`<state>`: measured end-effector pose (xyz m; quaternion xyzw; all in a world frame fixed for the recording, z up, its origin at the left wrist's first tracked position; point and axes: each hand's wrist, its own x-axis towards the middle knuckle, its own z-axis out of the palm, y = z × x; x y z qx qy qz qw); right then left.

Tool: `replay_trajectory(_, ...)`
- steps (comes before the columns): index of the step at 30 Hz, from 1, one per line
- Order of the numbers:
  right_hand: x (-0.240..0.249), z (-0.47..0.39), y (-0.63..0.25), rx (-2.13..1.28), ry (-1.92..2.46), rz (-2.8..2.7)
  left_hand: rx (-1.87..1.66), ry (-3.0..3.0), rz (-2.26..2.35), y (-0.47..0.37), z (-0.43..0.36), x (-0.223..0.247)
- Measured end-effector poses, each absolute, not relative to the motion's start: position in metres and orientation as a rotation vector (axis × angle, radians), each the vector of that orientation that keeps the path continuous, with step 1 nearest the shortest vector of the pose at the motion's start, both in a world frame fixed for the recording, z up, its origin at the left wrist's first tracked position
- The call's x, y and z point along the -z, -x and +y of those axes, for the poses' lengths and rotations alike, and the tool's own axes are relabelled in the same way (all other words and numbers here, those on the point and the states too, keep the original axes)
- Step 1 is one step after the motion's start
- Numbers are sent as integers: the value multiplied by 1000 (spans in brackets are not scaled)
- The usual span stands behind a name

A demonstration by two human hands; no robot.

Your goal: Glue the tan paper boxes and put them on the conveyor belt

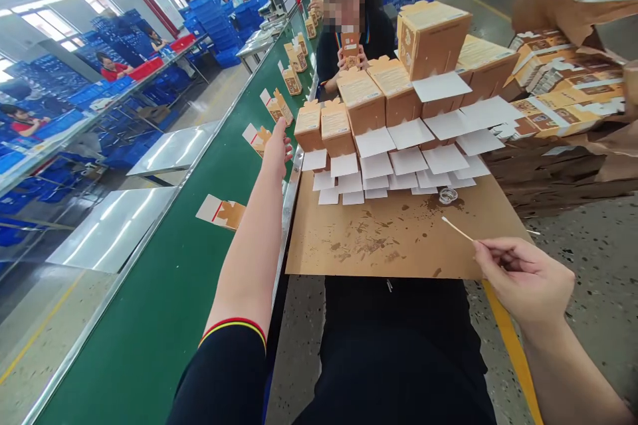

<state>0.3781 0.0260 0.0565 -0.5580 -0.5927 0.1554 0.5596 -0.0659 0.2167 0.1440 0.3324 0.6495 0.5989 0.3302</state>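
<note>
Stained cardboard [314,254], slim white-tipped swab [457,229]

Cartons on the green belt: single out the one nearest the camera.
The carton beside the left forearm: lowest in the picture, apart from the others ahead.

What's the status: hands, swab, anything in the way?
Left hand by open-flapped carton on green conveyor belt, contact unclear. Right hand pinching cotton swab over cardboard sheet. Stacked cartons crowd the sheet's far side.
</note>
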Motion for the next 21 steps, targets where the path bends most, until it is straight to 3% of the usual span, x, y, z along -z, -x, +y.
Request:
replay_trajectory(5, -55, 24, -385, -330, 1334, -1425, -1257, -777, 1743, 40, 253, -152)
replay_trajectory(10, -62, 48, -399, -278, 1486, -1444, -1469, -736, 1700, 47, 235, -149)
replay_trajectory(15, -68, 95, -407, -358, 1650, -1637, -1776, -913, 1265, 51, 149, -149)
replay_trajectory(21, -61, 141, -407, -391, 1698, -1937, -1558, -802, 1295, 6, 35, -85)
